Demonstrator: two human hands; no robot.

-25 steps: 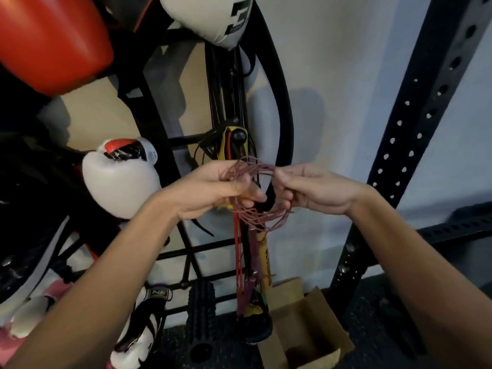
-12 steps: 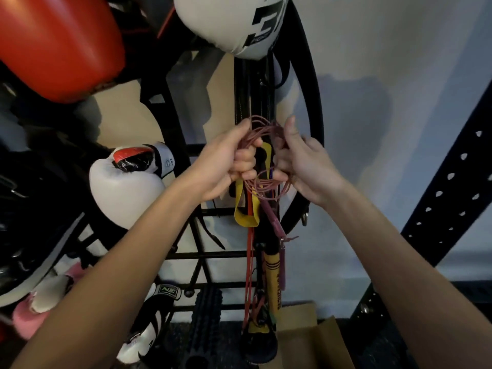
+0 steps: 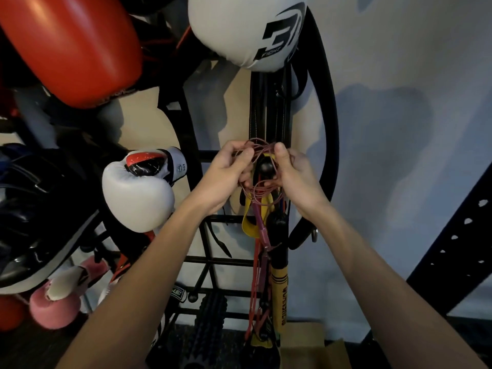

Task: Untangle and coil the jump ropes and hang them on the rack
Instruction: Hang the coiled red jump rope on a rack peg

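Head cam: left grip (image 3: 226, 177) & right grip (image 3: 295, 177) both pinch coiled rope (image 3: 262, 192) betw. them, at rack knob (image 3: 266, 168).

I read a big black "3" with "FIGHT" under it on the large white glove (image 3: 239, 41). Cuff of the smaller white glove (image 3: 138, 193): looks like "8 oz", not sure. Yellow handle (image 3: 279, 294) has black lettering, which I can't read.

Thin reddish jump rope (image 3: 262, 191): smooth cord, probably plastic-coated. Black rack (image 3: 221, 262): metal rod, matt. Big red pad (image 3: 72, 49): glossy, smooth skin. White glove (image 3: 135, 193): smooth leathery surface, soft sheen. Yellow band (image 3: 249, 222): matt rubber. Brown box (image 3: 300, 344): dull cardboard.
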